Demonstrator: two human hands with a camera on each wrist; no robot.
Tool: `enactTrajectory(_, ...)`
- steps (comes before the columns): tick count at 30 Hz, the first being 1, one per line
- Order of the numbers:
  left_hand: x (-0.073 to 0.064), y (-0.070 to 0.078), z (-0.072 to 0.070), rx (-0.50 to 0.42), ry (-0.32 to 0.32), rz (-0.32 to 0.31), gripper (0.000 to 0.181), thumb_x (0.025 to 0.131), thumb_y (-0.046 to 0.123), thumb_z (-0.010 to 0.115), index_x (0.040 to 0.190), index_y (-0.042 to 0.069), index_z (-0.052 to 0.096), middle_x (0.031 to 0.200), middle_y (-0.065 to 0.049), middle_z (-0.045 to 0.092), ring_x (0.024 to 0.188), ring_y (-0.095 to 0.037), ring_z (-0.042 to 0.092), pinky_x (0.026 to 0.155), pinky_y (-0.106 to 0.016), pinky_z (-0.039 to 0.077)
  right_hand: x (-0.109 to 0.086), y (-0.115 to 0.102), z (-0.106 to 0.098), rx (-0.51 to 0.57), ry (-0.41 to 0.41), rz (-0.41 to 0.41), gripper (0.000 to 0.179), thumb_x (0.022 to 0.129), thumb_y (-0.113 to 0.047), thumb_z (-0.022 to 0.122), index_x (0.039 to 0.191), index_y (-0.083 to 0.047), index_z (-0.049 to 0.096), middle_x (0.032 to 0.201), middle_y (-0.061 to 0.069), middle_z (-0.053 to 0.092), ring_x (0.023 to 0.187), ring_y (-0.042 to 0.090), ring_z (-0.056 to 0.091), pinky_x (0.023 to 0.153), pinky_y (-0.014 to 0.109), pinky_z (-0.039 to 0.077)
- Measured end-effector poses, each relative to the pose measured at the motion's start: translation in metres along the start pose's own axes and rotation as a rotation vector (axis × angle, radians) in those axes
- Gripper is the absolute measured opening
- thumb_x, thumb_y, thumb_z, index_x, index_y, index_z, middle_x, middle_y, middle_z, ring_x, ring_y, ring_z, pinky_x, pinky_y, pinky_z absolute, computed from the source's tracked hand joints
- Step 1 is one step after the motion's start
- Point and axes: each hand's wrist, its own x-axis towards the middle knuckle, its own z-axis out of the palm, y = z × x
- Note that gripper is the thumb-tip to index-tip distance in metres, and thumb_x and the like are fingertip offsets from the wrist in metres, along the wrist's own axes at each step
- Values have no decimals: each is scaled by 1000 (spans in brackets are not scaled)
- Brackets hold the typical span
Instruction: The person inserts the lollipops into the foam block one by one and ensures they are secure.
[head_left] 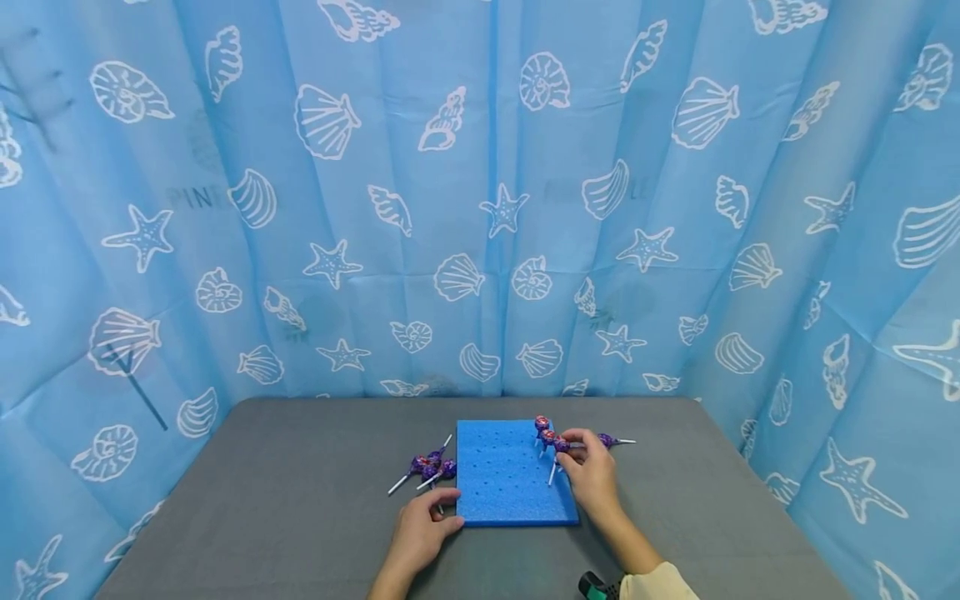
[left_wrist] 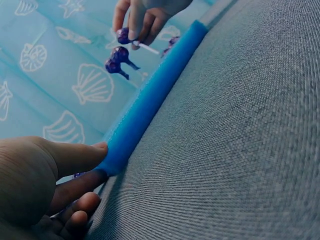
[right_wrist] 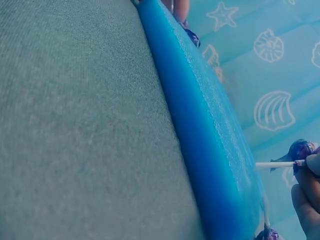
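Note:
A blue foam board (head_left: 510, 492) with rows of small holes lies flat on the table. My left hand (head_left: 422, 529) holds its near left corner, the thumb (left_wrist: 95, 154) at the front side and the index finger on the left side. Over the board's right part, my right hand (head_left: 594, 477) pinches a purple-wrapped lollipop (left_wrist: 123, 35) just below its candy head. Its white stick (right_wrist: 275, 164) points down at the board, the tip close over the surface. Two other lollipops (head_left: 542, 423) stand upright in the board just behind the held one.
Several loose lollipops (head_left: 423, 467) lie in a pile left of the board. More lollipop candy (head_left: 606, 439) lies to the right, beyond my right hand. A grey cloth (head_left: 315, 500) covers the table. Behind hangs a blue curtain (head_left: 420, 208) with white shells and starfish.

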Motion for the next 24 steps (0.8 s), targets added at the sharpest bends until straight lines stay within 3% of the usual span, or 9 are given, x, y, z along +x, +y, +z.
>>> enactTrajectory(11, 1, 0, 2, 0, 17, 4, 32, 77, 13, 81, 108, 13, 71, 95, 3, 67, 67, -8, 47, 60, -26, 37, 2, -4, 8, -53, 90, -115, 35, 83, 9, 71, 115, -3, 64, 106, 13, 62, 87, 27, 64, 72, 34, 53)
enactTrajectory(16, 0, 0, 2, 10, 12, -13, 33, 77, 13, 81, 108, 14, 71, 95, 3, 66, 67, -8, 47, 60, -27, 37, 2, -2, 11, -86, 106, -136, 32, 81, 9, 72, 110, -5, 68, 103, 11, 62, 85, 25, 64, 70, 34, 52)
enactTrajectory(24, 1, 0, 1, 4, -7, -31, 33, 78, 15, 81, 110, 15, 71, 96, 4, 66, 69, -10, 47, 60, -28, 37, -1, 1, 12, -66, 122, -173, 33, 77, 10, 76, 104, -7, 68, 100, 9, 63, 84, 24, 65, 72, 44, 52)
